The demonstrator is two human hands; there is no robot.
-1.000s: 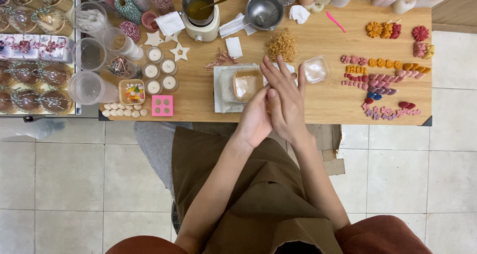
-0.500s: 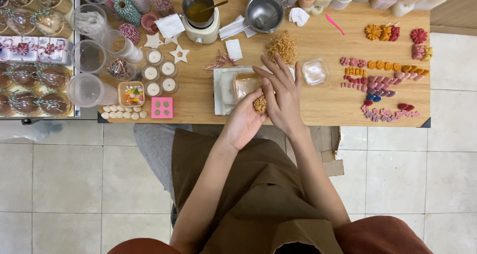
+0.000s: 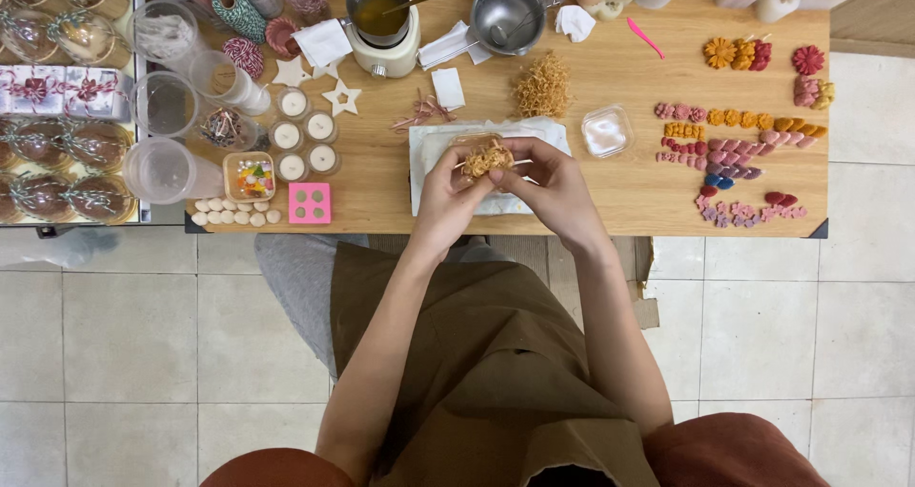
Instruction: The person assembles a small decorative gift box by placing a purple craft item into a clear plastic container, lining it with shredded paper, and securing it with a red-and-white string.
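Both the left hand (image 3: 443, 196) and right hand (image 3: 553, 190) pinch a loose straw wad (image 3: 488, 156) fingertip-tight; strands could shed onto the cloth (image 3: 429, 144) below.

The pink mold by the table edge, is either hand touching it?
No, the pink mold lies apart while the left hand and right hand hold a straw tuft.

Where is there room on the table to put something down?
Bare wood lies between the clear box and the pink pick, and between the pink mold and white cloth. The left side, around the candles and cups, is crowded.
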